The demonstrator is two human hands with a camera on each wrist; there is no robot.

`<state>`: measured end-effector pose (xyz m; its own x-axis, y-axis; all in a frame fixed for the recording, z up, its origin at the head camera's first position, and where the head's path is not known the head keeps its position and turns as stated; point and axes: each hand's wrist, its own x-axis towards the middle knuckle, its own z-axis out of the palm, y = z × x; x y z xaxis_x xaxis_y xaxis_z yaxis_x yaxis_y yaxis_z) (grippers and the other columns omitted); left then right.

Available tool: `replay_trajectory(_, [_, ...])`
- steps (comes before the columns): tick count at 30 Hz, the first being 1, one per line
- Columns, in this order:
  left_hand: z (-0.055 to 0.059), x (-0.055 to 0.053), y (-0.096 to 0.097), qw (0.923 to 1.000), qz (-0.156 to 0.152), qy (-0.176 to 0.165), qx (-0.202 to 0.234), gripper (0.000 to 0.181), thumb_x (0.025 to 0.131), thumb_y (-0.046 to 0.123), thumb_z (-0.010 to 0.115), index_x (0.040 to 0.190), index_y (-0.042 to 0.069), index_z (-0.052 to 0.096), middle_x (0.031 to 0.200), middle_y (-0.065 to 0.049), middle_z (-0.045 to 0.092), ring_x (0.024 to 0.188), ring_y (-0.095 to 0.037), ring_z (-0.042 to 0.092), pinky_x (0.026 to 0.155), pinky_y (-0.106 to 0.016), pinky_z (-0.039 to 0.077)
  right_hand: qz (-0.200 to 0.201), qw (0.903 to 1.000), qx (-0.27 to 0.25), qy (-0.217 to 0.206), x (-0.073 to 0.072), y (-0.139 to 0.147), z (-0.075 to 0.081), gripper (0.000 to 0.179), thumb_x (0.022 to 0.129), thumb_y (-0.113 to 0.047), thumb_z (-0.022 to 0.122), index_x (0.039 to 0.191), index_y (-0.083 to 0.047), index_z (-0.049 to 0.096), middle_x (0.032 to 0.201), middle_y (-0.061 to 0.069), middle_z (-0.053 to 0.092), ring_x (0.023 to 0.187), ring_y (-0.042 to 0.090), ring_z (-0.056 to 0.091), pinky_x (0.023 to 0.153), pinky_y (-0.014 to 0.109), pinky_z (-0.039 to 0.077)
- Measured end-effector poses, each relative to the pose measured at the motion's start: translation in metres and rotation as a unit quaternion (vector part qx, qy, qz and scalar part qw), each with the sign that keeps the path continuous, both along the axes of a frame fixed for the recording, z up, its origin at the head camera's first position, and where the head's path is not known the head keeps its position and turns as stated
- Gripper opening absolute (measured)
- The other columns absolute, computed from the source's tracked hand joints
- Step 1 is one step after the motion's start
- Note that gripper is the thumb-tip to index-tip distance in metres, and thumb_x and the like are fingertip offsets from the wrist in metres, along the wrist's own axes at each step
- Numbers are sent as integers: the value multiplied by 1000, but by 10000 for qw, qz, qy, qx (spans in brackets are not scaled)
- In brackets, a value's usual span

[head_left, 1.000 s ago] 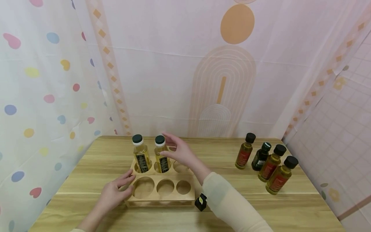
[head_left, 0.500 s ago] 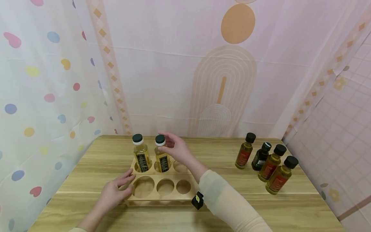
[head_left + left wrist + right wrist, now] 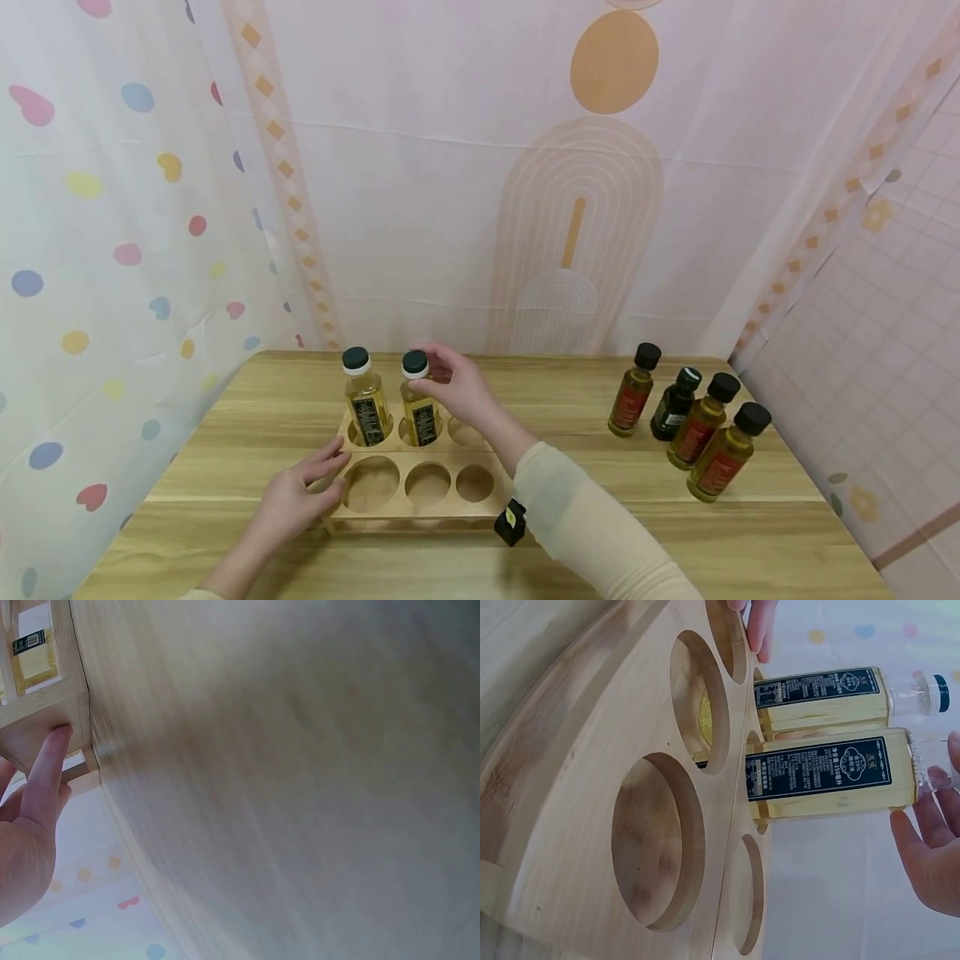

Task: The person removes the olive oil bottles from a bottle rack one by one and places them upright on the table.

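A light wooden bottle rack with two stepped rows of round holes stands at the table's front. Two clear bottles of pale yellow oil with dark green caps stand upright in its back row: a left bottle and a middle bottle. My right hand holds the middle bottle by the neck, thumb in front and fingers behind. In the right wrist view that bottle sits down in its hole. My left hand rests against the rack's left end; its straight finger touches the wood in the left wrist view.
To the right, a small dark bottle stands among three red-labelled oil bottles with black caps. A black wrist device overlaps the rack's right front corner. Curtains hang behind the table.
My right hand has shifted slightly left and closer round the neck of the middle bottle. My left hand and the rack stay in place.
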<state>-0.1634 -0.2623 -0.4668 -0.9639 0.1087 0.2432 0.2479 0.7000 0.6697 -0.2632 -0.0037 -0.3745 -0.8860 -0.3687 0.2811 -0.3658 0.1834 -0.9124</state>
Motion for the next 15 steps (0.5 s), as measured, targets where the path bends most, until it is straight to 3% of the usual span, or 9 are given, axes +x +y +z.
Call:
replay_trajectory(9, [1,1,0,10000,-10,-18,13,38,89,12,72,124,-2,67,144,-14,50,128,-42,49,95,-55,45,9,9998,-191,87,1,-1,-1,47,86,-5,76,131,-9,62,115,6,68,104,18,65,89,26,51])
replay_trajectory(15, [1,0,0,10000,4,25,-33,37,89,13,72,124,0,68,144,-12,52,127,-40,50,94,-51,47,6,9977,-591,342,3,1,8,48,86,-2,75,131,-4,60,116,13,68,104,22,66,90,28,52])
